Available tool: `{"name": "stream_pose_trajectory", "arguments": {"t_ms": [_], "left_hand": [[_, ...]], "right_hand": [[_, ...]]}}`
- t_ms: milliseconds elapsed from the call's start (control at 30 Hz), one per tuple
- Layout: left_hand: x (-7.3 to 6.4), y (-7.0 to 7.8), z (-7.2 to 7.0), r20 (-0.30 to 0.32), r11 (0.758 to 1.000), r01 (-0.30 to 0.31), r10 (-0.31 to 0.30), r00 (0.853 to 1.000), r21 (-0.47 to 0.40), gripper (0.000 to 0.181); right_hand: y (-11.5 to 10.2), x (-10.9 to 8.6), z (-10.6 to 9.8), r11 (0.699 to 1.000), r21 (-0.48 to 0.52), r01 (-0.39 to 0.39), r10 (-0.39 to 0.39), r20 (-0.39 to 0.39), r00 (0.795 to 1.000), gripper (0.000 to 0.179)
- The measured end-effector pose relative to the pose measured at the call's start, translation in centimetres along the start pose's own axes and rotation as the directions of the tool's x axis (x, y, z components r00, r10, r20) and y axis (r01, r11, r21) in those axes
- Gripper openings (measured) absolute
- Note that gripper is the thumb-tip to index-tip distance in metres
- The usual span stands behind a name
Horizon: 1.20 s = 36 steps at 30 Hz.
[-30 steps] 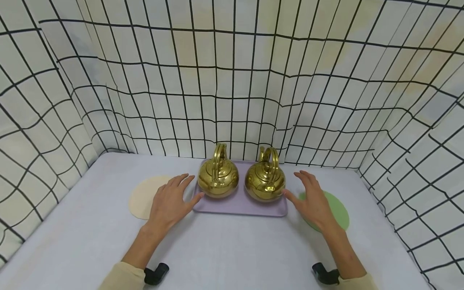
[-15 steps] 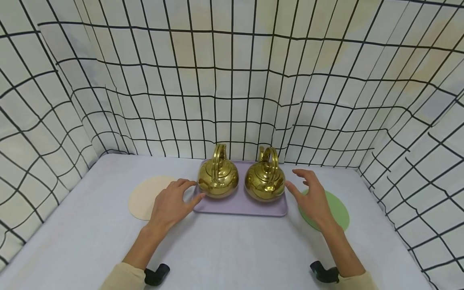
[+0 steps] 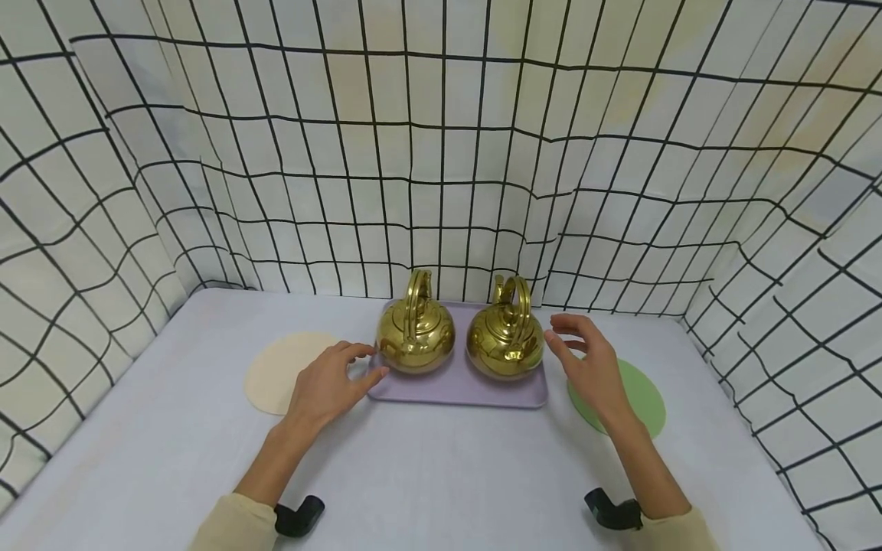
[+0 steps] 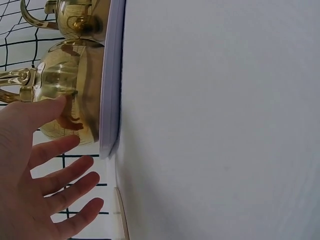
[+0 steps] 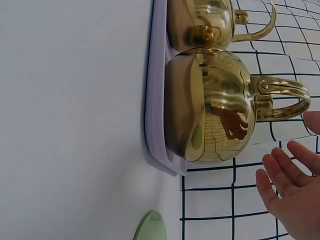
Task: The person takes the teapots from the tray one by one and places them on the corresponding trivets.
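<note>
Two shiny golden kettles with arched top handles, a left kettle and a right kettle, stand upright on a lilac tray in the head view. My left hand is beside the left kettle, thumb and fingertips right at its rounded side. Its fingers look spread and relaxed in the left wrist view. To the right of the other kettle is my right hand, fingers loosely bent. A gap shows between that hand and the kettle's body in the right wrist view.
A cream round mat lies left of the tray, partly behind my left hand. A green round mat lies on the right, under my right wrist. Both rest on the white tabletop. White walls with black netting enclose the back and sides.
My right hand has shifted slightly up, its fingers bending more and its thumb coming away from the right kettle's side. The left fingers have lowered and bent a little. Both kettles stay put.
</note>
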<state>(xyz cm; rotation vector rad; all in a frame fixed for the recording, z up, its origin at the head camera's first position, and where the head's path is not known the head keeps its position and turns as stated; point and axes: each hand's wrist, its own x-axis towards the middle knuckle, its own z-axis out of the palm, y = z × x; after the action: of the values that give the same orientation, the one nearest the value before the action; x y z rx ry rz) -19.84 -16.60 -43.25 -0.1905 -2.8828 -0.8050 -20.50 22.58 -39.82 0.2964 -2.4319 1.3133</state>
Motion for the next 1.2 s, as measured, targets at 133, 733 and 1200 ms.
{"name": "stream_pose_trajectory", "arguments": {"t_ms": [133,733,1200], "left_hand": [[0.1,-0.3,-0.2,0.022,1.0,0.009,-0.009,1.0,-0.025,0.046],[0.2,-0.6,-0.1,0.092,0.999,0.014,-0.01,0.996,-0.038,0.036],[0.1,-1.1,0.2,0.107,1.0,-0.015,0.017,0.994,-0.017,0.034]], "right_hand": [[-0.4,0.4,0.2,0.999,0.034,-0.005,0.005,0.006,1.0,0.033],[-1.9,1.7,1.0,0.988,0.144,-0.047,0.038,0.064,0.997,0.036],[-2.4,2.1,1.6,0.982,0.177,-0.07,0.053,0.1,0.994,0.039]]}}
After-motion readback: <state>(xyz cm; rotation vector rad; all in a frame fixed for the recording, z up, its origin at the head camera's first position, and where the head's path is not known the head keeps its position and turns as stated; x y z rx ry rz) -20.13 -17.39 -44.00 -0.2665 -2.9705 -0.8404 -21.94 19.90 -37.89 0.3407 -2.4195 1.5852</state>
